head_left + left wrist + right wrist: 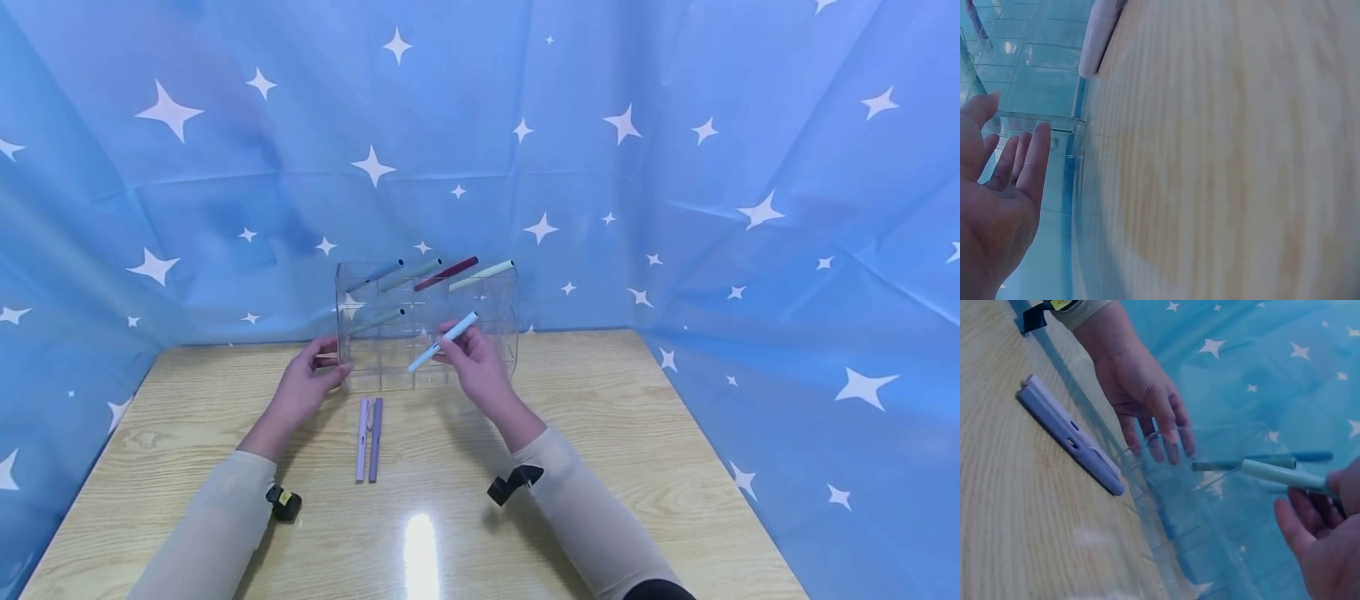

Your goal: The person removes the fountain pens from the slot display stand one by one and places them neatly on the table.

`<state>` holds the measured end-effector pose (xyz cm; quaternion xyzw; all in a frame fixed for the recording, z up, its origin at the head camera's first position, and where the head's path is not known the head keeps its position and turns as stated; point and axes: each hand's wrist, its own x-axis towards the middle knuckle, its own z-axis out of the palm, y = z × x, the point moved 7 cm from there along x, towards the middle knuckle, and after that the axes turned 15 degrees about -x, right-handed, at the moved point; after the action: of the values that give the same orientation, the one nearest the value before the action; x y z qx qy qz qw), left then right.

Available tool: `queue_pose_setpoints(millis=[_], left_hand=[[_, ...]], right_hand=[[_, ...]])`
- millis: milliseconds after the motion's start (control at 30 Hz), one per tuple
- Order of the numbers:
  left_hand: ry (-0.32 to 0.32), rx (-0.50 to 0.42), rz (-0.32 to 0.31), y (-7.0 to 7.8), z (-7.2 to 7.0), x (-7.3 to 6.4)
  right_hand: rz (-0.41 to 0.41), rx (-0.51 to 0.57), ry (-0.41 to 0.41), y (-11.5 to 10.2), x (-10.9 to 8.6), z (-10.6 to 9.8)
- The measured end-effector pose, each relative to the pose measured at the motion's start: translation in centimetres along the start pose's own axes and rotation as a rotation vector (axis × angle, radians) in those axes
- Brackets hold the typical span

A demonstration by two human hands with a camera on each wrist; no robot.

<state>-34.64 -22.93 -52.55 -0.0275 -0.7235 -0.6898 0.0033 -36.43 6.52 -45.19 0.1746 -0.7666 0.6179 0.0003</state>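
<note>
Two purple pens [376, 442] on bench [615, 450], head view; left wrist view catches one. Right hand [480, 367]: grip pinching light-blue pen [425, 357], fronting clear rack [395, 379]. Left hand [302, 387] holds rack's end between thumb and fingers.

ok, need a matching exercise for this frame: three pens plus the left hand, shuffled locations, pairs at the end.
Things
1. Light-blue pen
2. Red pen
3. Darker purple pen
4. Left hand

Places
A. Top row of the clear organizer
B. Lying on the tabletop
C. At the organizer's left side
D. Held in the right hand

Pairs: 1-D, 2-A, 3-B, 4-C
</note>
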Motion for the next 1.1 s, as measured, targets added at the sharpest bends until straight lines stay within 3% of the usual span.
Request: queue_pose_setpoints(millis=[400, 800, 1100], left_hand=[[-0.002, -0.010, 0.003, 0.0, 0.0, 0.0], [-0.007, -0.012, 0.014, -0.1, 0.0, 0.0], [-0.010, -0.023, 0.007, -0.1, 0.0, 0.0]], right_hand=[[-0.021, -0.105, -0.095, 0.2, -1.4, 0.7], [-0.086, -0.138, -0.055, 0.3, -2.1, 0.3], [-0.096, -0.097, -0.042, 0.3, -2.5, 0.2]])
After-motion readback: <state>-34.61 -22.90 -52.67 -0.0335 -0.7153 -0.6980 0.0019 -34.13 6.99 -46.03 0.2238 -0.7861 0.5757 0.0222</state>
